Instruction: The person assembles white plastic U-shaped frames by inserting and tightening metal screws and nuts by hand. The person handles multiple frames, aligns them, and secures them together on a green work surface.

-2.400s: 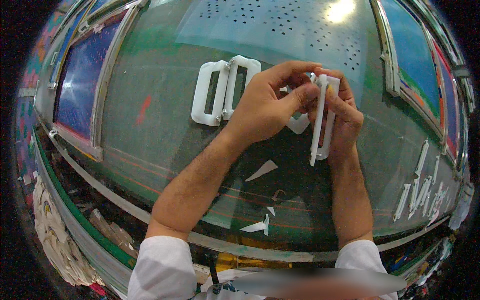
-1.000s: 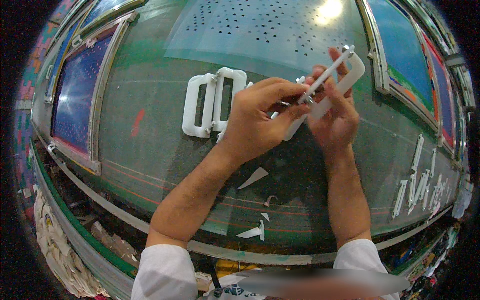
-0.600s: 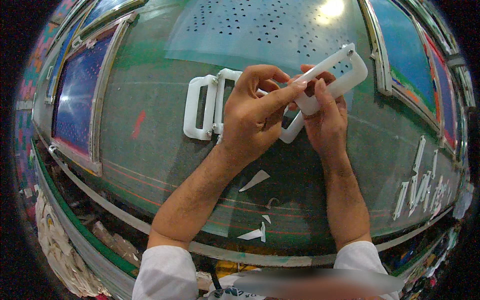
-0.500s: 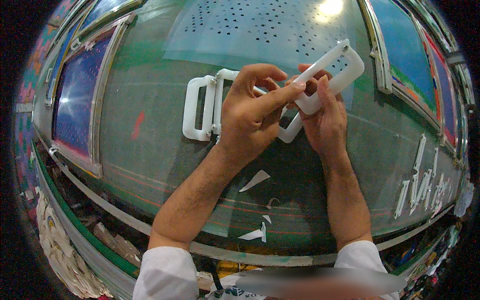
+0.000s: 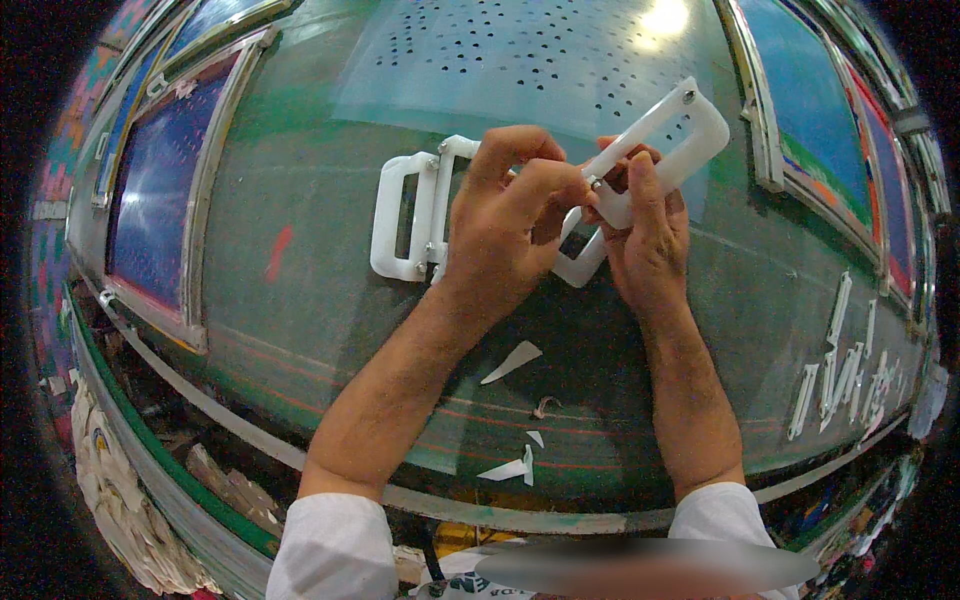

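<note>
A white plastic handle (image 5: 706, 137), a rounded rectangular loop with metal fasteners at two corners, is tilted up in my right hand (image 5: 650, 240). My right thumb lies along its lower end, with the fingers behind. My left hand (image 5: 505, 225) is closed in a pinch, its fingertips at a small metal screw (image 5: 597, 184) on the handle's lower corner; what lies between them is hidden. Beneath the hands another white loop (image 5: 578, 270) shows in part. Further left, a white handle (image 5: 386, 222) lies on the table beside a second one, partly covered by my left hand.
White scraps (image 5: 515, 362) lie on the green table (image 5: 300, 330) between my forearms. Thin white strips (image 5: 832, 350) are piled at the right. Framed panels (image 5: 190, 210) stand at both sides. A translucent sheet with dark spots (image 5: 470, 60) lies at the far side.
My left fingertips have slid slightly down and left off the handle's lower end, so the corner screw now shows. The right hand keeps the handle in nearly the same place.
</note>
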Available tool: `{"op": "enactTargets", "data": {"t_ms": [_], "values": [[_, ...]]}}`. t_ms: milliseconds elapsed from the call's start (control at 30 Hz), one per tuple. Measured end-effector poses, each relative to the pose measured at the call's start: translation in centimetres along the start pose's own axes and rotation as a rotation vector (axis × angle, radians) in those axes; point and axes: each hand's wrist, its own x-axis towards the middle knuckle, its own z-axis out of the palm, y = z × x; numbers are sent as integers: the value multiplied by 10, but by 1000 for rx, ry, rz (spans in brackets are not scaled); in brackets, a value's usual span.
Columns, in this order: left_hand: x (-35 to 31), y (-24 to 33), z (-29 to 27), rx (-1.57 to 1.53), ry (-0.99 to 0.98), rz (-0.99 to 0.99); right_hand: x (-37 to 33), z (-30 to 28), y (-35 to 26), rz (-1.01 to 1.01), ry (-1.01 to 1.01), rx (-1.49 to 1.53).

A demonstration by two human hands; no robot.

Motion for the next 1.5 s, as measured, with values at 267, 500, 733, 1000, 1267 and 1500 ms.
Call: {"op": "enactTargets", "data": {"t_ms": [267,500,733,1000,1267,1500], "values": [[1,-3,0,62,47,104,-1,1,-1,43,18,82],[2,-3,-1,28,-42,137,-2,0,-6,85,-9,126],[3,-3,-2,39,-61,135,-2,2,-7,92,4,135],[2,1,4,0,-52,29,1,2,-4,105,28,143],[-1,3,6,37,-86,24,-1,3,-6,106,67,76],[6,5,1,0,-90,45,1,-2,-2,90,2,13]]}}
